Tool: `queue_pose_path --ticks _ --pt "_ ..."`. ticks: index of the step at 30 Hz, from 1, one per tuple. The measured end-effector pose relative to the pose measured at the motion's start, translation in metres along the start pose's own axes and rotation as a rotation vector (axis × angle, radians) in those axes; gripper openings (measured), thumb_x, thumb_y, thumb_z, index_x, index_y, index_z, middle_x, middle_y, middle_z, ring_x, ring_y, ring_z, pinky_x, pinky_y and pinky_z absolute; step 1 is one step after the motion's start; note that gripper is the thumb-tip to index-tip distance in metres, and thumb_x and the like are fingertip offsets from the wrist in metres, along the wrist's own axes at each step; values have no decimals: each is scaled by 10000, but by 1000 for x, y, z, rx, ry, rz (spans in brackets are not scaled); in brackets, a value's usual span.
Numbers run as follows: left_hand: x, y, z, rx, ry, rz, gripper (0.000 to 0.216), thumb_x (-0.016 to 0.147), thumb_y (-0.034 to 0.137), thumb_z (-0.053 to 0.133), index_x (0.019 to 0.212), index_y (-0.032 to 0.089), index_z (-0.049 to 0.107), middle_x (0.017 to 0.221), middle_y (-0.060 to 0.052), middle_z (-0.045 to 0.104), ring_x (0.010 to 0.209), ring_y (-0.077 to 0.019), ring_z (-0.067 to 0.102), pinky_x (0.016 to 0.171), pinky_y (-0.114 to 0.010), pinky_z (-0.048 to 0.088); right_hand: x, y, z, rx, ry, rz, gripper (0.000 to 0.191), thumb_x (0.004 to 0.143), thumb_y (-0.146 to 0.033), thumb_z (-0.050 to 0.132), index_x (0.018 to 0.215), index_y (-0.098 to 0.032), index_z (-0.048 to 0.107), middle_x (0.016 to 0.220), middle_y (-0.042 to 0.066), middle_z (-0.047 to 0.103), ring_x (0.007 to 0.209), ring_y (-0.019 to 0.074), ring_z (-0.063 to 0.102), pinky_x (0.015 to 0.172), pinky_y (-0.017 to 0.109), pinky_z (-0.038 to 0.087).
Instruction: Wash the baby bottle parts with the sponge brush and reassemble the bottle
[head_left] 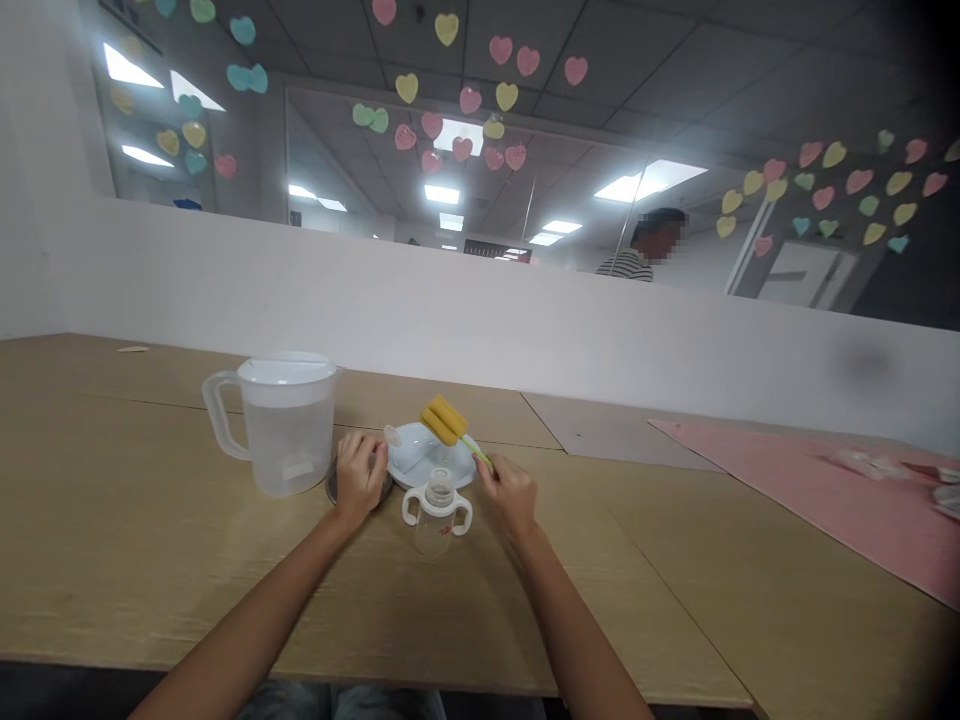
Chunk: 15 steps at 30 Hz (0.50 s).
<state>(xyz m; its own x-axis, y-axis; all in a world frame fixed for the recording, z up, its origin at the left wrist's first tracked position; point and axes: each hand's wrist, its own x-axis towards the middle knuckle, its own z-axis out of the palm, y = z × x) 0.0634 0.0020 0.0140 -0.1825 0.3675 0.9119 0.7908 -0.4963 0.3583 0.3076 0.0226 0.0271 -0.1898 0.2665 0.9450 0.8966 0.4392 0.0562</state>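
Observation:
My right hand [511, 492] is closed round the green handle of a bottle brush [445, 418] with a yellow sponge head. The sponge is raised above a white plate [405, 475]. My left hand [361, 474] has its fingers curled in a pinch, and a small translucent piece like a bottle nipple [391, 436] shows at the fingertips. Between my hands a clear baby bottle [436, 520] with two white handles stands upright, its neck uncapped. Under my left hand lies a dark round dish [332, 486], mostly covered by the hand.
A translucent lidded pitcher [291, 430] stands left of my left hand. On the right, a pink mat [825, 490] carries some small items. Behind the wooden table [187, 560] rises a white wall with a window above it, and a person [634, 262] shows through the glass.

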Motion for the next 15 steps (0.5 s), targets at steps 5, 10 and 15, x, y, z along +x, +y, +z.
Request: queue_pose_path --ticks 5,10,15 --pt "7 -18 1 64 -19 -237 311 908 291 331 663 184 491 674 -7 490 675 -141 497 637 -246 370 -1 -1 1 16 -31 28 487 930 -432 395 594 -165 626 447 -14 514 428 66 416 473 214 229" --pt "13 -32 0 410 -436 -405 366 909 290 304 704 160 578 747 -52 618 732 -156 587 642 -237 389 -1 -2 1 21 -44 60 509 933 -450 371 608 -159 633 444 -8 512 426 67 411 466 215 216" --pt "14 -33 -3 541 -593 -431 363 874 331 361 844 115 651 893 -143 655 798 -241 636 643 -282 428 0 -3 0 19 -38 42 499 933 -436 381 593 -160 621 444 -12 507 427 65 410 465 218 219"
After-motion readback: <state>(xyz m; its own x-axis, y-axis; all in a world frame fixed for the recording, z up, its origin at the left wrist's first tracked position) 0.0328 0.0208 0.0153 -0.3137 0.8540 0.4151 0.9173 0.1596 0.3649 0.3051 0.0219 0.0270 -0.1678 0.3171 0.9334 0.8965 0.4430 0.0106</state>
